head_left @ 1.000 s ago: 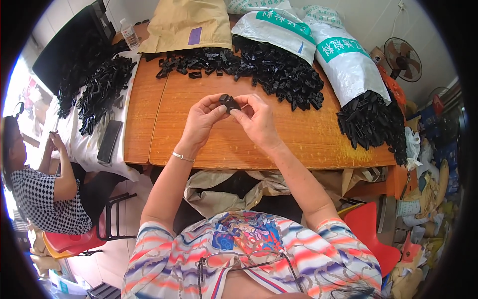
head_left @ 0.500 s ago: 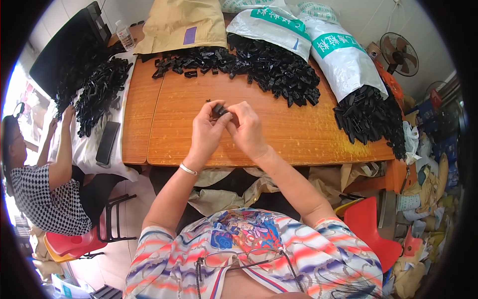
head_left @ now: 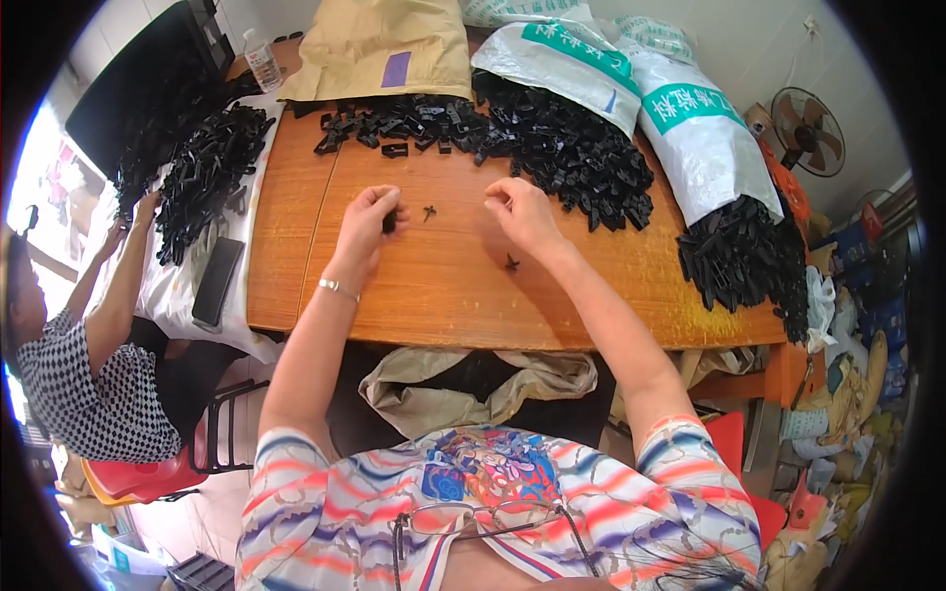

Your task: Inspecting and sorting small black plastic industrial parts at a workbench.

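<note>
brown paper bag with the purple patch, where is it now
In the head view, the brown paper bag lies at the back of the table, left of centre, between the clear bottle and a white sack, with black parts at its near edge.

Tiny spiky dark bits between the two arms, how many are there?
2: one bit right of the left hand, another bit lower in view, by the right hand. More could be hidden.

Black part (head_left: pixel 391 222) in left fingers (head_left: pixel 380 201)
</note>
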`<action>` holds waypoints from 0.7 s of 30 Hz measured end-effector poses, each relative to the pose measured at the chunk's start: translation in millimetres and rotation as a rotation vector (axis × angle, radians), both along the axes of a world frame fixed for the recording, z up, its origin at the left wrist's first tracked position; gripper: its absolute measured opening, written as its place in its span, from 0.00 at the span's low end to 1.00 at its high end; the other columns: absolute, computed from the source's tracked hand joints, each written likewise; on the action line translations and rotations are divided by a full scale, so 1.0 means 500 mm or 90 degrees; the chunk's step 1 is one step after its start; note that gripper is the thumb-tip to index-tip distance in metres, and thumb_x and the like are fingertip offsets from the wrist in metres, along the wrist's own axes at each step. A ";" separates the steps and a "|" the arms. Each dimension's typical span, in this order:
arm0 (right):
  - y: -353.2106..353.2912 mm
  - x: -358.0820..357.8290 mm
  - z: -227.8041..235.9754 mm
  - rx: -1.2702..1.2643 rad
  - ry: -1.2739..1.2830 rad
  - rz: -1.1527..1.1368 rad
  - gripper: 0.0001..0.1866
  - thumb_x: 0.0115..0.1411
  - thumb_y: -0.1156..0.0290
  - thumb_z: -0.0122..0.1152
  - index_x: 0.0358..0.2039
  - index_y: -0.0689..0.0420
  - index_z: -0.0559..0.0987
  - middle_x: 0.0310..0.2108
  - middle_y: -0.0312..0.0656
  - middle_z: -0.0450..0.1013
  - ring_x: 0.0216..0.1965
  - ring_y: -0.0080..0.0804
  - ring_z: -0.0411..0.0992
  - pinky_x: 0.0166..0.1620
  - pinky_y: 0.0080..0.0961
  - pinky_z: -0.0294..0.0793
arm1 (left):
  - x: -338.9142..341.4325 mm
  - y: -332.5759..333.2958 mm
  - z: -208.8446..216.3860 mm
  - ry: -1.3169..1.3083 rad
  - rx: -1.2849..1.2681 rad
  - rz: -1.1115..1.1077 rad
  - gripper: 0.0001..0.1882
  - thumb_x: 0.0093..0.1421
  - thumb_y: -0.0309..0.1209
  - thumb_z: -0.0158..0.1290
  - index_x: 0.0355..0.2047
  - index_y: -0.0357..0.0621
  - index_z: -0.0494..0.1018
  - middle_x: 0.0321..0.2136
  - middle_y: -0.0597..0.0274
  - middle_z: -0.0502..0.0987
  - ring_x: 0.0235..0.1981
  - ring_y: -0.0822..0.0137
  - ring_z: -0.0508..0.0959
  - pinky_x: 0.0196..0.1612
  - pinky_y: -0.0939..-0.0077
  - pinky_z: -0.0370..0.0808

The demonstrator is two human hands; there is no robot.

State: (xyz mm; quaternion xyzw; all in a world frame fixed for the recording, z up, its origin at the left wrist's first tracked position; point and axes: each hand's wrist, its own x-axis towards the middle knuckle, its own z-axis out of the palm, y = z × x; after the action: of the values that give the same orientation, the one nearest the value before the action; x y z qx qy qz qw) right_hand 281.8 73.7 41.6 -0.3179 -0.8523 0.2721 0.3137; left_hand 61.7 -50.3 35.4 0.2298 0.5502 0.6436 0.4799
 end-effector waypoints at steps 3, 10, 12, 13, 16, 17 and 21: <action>0.072 -0.056 -0.026 0.099 -0.073 -0.042 0.12 0.55 0.67 0.63 0.39 0.58 0.79 0.32 0.49 0.78 0.36 0.49 0.76 0.40 0.39 0.75 | -0.097 0.090 -0.042 0.352 0.008 -0.009 0.14 0.61 0.34 0.56 0.44 0.42 0.75 0.33 0.60 0.78 0.32 0.67 0.78 0.36 0.74 0.75; 0.150 -0.158 -0.041 0.108 -0.254 -0.191 0.14 0.59 0.61 0.59 0.37 0.59 0.75 0.35 0.55 0.76 0.39 0.53 0.76 0.41 0.43 0.76 | -0.113 0.203 0.006 0.977 -0.180 -0.011 0.17 0.55 0.38 0.59 0.45 0.52 0.78 0.41 0.55 0.75 0.47 0.55 0.74 0.48 0.62 0.73; 0.161 -0.168 -0.042 0.113 -0.263 -0.181 0.10 0.59 0.65 0.58 0.35 0.58 0.74 0.34 0.55 0.76 0.39 0.54 0.77 0.40 0.43 0.77 | -0.117 0.213 -0.001 1.005 -0.206 -0.042 0.15 0.53 0.36 0.61 0.41 0.49 0.78 0.41 0.54 0.72 0.47 0.53 0.72 0.49 0.63 0.72; 0.164 -0.166 -0.047 0.124 -0.271 -0.185 0.08 0.57 0.68 0.57 0.35 0.58 0.74 0.34 0.55 0.76 0.38 0.54 0.77 0.40 0.43 0.77 | -0.111 0.212 0.001 1.003 -0.205 -0.048 0.15 0.53 0.36 0.61 0.41 0.49 0.78 0.41 0.54 0.72 0.47 0.53 0.72 0.49 0.63 0.72; 0.160 -0.141 -0.058 0.161 -0.259 -0.159 0.07 0.55 0.74 0.55 0.35 0.59 0.74 0.34 0.55 0.75 0.37 0.54 0.76 0.39 0.43 0.77 | -0.098 0.192 0.001 0.980 -0.132 0.021 0.14 0.49 0.35 0.63 0.34 0.45 0.76 0.39 0.54 0.74 0.45 0.54 0.74 0.45 0.63 0.73; 0.153 -0.130 -0.059 0.191 -0.236 -0.126 0.06 0.54 0.77 0.54 0.34 0.59 0.73 0.34 0.55 0.75 0.36 0.55 0.76 0.38 0.43 0.77 | -0.097 0.183 -0.003 0.980 -0.133 0.022 0.14 0.49 0.35 0.63 0.34 0.45 0.76 0.39 0.54 0.74 0.45 0.54 0.74 0.45 0.63 0.73; 0.119 -0.078 -0.075 0.157 -0.150 -0.104 0.14 0.48 0.72 0.65 0.36 0.58 0.75 0.35 0.51 0.76 0.36 0.53 0.75 0.39 0.43 0.74 | -0.077 0.141 -0.003 0.910 -0.198 -0.015 0.16 0.48 0.35 0.63 0.34 0.42 0.72 0.30 0.55 0.78 0.36 0.52 0.78 0.41 0.59 0.73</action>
State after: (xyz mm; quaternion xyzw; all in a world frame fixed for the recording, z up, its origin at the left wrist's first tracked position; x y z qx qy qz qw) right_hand 242.9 133.2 4.0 -0.3747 -0.8815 0.1001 0.2693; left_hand 23.2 20.4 33.8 0.5289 0.8115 0.2457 0.0377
